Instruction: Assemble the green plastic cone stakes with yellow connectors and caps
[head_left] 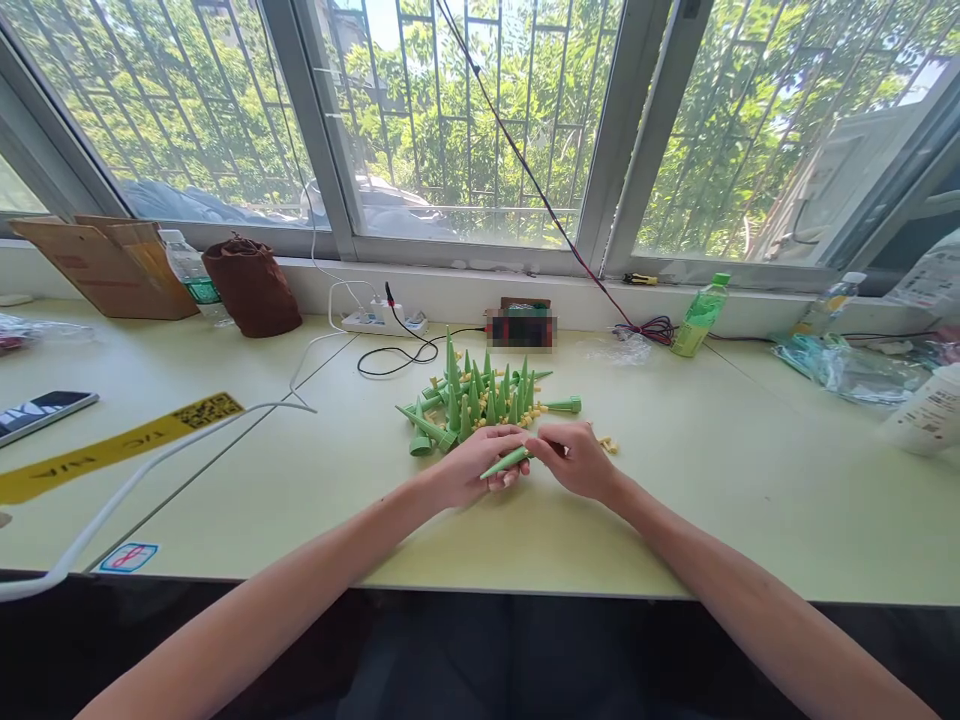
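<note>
L grip (478,462) is clamped on a green spike (502,464), which lies across the fingers, thin tip angled down to the person's left. R grip (579,460) is closed at the spike's wide end, fingers bunched; can't tell if a small yellow piece is pinched there too. The L hand prob. steadies the body so the R fingers can work the end, w/ the tip kept out of their way.

Both hands are just above the counter (300,520), right in front of the pile of green spikes (491,402), prob. for a short reach. Many spikes there stand upright, wide end down, which likely stops them rolling; others lie on their sides around the edge, e.g. one to the right (562,405). Yellow bits (608,444) sit just beside the R hand, w/ more among the spikes, again within easy reach.

Other stuff is further off, approx. out of the way: green bottle (699,318) and brown bag (251,287) near the window side, power strip (361,323) by the wall w/ black cable (401,360) looped on the counter, phone (46,413) far left
</note>
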